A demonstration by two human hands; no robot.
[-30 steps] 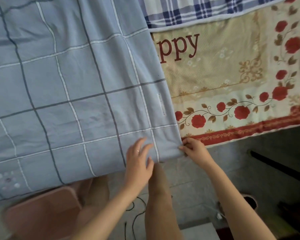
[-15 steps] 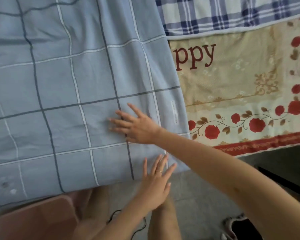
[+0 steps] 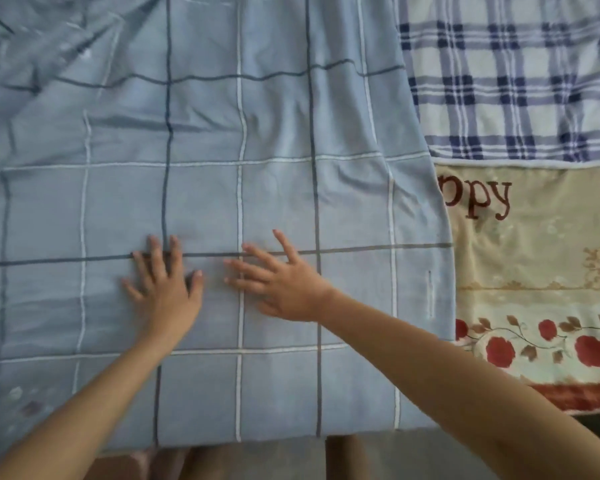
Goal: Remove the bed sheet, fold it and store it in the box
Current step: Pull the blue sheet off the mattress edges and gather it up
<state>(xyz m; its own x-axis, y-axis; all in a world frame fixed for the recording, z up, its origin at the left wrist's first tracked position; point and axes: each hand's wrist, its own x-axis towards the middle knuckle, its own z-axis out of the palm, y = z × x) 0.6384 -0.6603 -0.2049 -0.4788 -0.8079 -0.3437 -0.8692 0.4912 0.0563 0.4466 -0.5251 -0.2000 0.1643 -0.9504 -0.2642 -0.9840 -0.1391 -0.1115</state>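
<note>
The surface is a floral blanket (image 3: 534, 265) lettered "ppy", with a plaid blanket (image 3: 506, 81) along its far edge. The blue checked sheet (image 3: 274, 133) lies spread over the left and middle of it, reaching the near edge and rumpled toward the far left corner. We press our left hand (image 3: 165, 289) and right hand (image 3: 281, 285) flat on the sheet, side by side and apart. Fingers are straight and splayed, gripping nothing.

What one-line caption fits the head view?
Left hand and right hand press flat on the blue checked bed sheet overlapping a floral blanket.
</note>
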